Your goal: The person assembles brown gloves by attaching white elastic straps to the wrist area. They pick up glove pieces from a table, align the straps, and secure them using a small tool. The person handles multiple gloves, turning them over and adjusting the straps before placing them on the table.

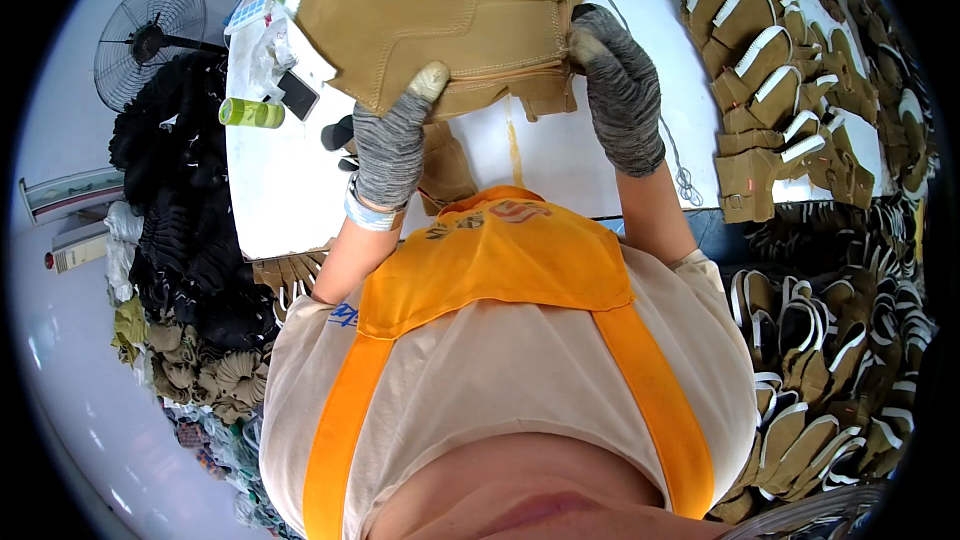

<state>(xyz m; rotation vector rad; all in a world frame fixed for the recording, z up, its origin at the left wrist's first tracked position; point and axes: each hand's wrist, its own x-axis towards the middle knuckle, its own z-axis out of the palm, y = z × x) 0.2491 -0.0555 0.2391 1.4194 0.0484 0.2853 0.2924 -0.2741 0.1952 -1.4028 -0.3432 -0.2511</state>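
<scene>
A tan suede boot upper [430,15] with stitched seams is held up over the white table [290,190]. My left hand [392,140], in a grey knit glove, pinches its lower left edge with the thumb on top. My right hand [620,85], gloved the same way, grips its right edge. A smaller tan piece [445,170] lies on the table just under my left hand. An orange apron [500,260] over a cream shirt fills the lower middle of the view.
A long row of tan uppers with white edging [770,70] lies along the table's right side; more are heaped below it [830,360]. A green cylinder [251,113] and a dark tool [298,95] sit at the table's left. A floor fan [148,38] and black pieces [180,200] stand left.
</scene>
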